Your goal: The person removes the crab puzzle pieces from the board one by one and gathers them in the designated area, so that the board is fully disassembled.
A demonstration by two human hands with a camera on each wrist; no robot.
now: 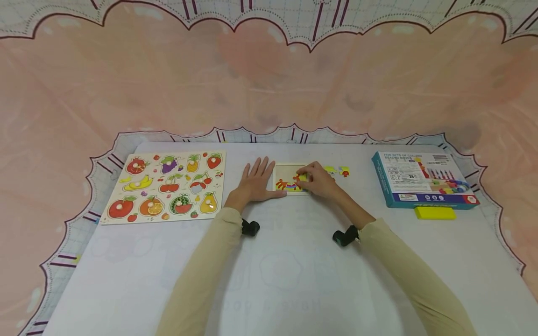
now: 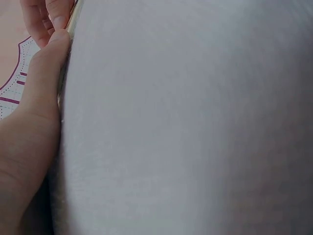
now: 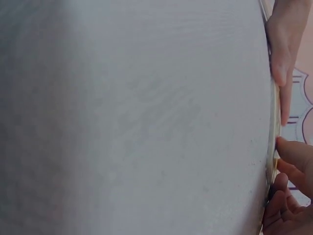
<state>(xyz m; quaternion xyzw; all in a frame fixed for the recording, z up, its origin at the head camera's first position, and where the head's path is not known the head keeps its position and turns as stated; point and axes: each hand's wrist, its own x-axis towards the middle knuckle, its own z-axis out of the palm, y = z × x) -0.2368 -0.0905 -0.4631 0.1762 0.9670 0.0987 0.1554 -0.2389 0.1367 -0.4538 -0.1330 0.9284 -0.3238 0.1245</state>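
A small wooden jigsaw tray (image 1: 289,170) lies near the far middle of the table, with colourful puzzle pieces (image 1: 287,185) fitted along its lower part. My left hand (image 1: 254,183) is spread flat at the tray's left side, its thumb along the near edge. Over the tray's right side, my right hand (image 1: 321,181) pinches a yellow puzzle piece (image 1: 303,178) between thumb and fingers. The right wrist view shows a sliver of yellow between those fingertips. Loose puzzle pieces (image 1: 344,171) lie just right of the tray, partly behind the right hand.
To the left lies a fruit knob-puzzle board (image 1: 159,205). A teal and white box (image 1: 424,179) sits at the right, with a yellow block (image 1: 435,213) against its near side. The white table (image 1: 277,270) has a scalloped cloth border.
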